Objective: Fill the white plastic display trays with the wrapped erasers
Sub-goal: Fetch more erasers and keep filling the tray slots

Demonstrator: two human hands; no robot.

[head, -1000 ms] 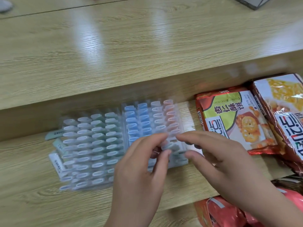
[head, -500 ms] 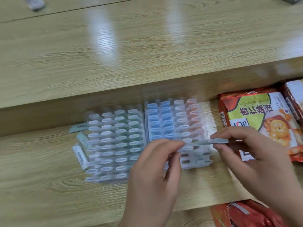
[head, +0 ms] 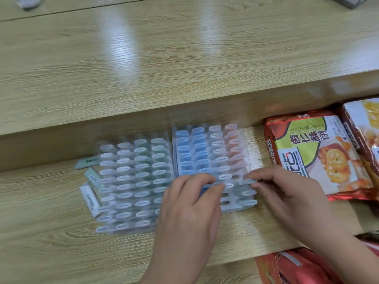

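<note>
Two white plastic display trays lie side by side on the lower wooden shelf. The left tray [head: 133, 185] holds rows of pale wrapped erasers. Blue, white and pink erasers fill the far rows of the right tray [head: 213, 158], and some near slots show dark gaps. My left hand [head: 190, 218] reaches over the right tray's near part, thumb and forefinger pinching at it around a slot. My right hand [head: 287, 193] pinches a thin wrapped eraser [head: 249, 181] at the tray's right column.
Three loose wrapped erasers [head: 90, 177] lie left of the left tray. Biscuit packets [head: 311, 152] sit right of the trays, with red packets [head: 291, 267] below at the near right. A raised wooden counter [head: 184, 58] runs behind the shelf.
My right hand has brought the thin eraser leftward down onto the right tray's right column. My left hand stays at the tray. The camera view has shifted slightly.
</note>
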